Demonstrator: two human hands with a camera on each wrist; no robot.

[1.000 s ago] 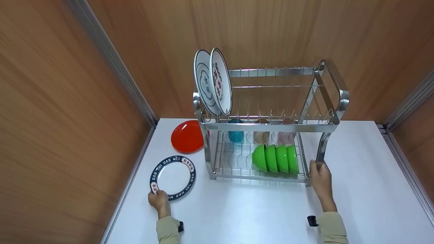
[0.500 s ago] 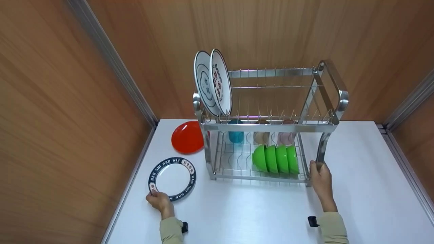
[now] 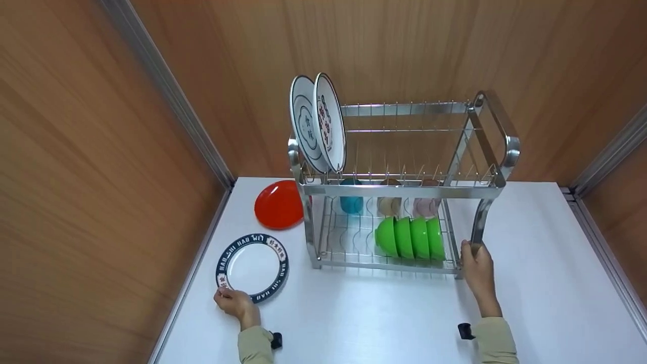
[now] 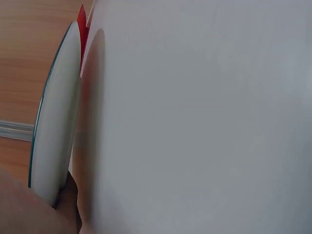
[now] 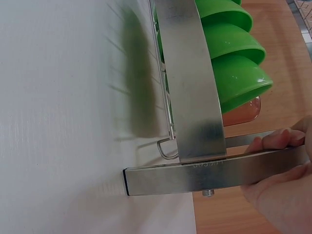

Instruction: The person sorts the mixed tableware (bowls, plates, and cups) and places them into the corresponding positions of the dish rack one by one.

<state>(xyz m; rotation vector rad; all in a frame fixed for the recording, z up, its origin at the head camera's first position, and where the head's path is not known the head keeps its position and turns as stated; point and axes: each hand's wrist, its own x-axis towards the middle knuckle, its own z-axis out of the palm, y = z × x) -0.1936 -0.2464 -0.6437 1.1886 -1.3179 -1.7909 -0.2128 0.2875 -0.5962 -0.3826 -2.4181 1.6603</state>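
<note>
My left hand (image 3: 237, 306) pinches the near-left rim of a white plate (image 3: 255, 268) with a dark blue lettered border. In the left wrist view the plate (image 4: 56, 117) appears edge-on, slightly off the table, with its shadow beside it. My right hand (image 3: 478, 270) grips the front right leg of a two-tier metal dish rack (image 3: 399, 191). Its fingers wrap round the flat metal post (image 5: 234, 171) in the right wrist view. Two patterned white plates, one facing right (image 3: 331, 124) and one behind it (image 3: 305, 121), stand upright at the rack's upper left.
Several green bowls (image 3: 386, 237) lie nested sideways on the lower tier. Behind them are a blue cup (image 3: 351, 203), a tan cup (image 3: 389, 205) and a pinkish cup (image 3: 427, 205). A red plate (image 3: 278, 205) lies left of the rack. Wooden panels (image 3: 151, 202) enclose the white table (image 3: 384, 318).
My left hand has shifted slightly left and toward me, carrying the blue-rimmed plate, which has turned a little. My right hand and the rack have stayed in place.
</note>
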